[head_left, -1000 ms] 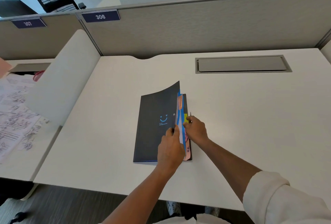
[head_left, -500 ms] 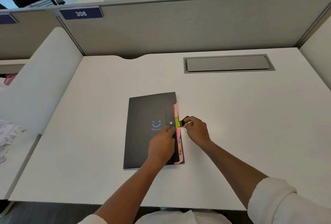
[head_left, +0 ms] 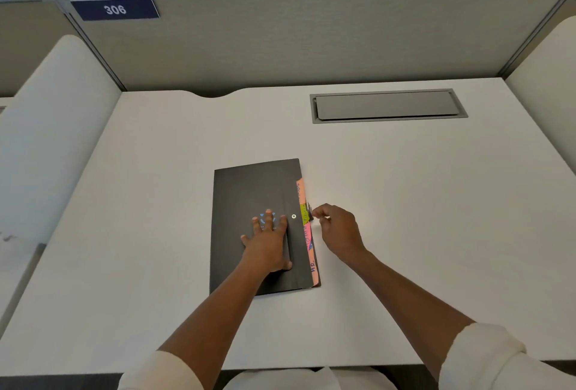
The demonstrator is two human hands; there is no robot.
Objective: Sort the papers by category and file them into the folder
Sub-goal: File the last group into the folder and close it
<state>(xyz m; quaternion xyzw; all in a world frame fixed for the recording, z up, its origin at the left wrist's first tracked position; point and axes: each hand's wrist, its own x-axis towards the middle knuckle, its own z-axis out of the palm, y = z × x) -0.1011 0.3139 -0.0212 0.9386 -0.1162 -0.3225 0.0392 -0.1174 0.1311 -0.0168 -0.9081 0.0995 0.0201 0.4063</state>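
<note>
We pressed our left hand flat, fingers spread, on the closed folder mid-bench. Our right hand pinched the strap at the folder's right edge, beside coloured tabs.

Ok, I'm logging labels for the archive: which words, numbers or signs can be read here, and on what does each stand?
"306": white digits on the dark blue plate on the grey partition.
"HR.": blue handwriting on the orange tab at the black folder's right edge.
Writing on the pink tab, yellow-green tab and upper orange tab: too blurred.
Blue logo under the left hand: unreadable.
</note>
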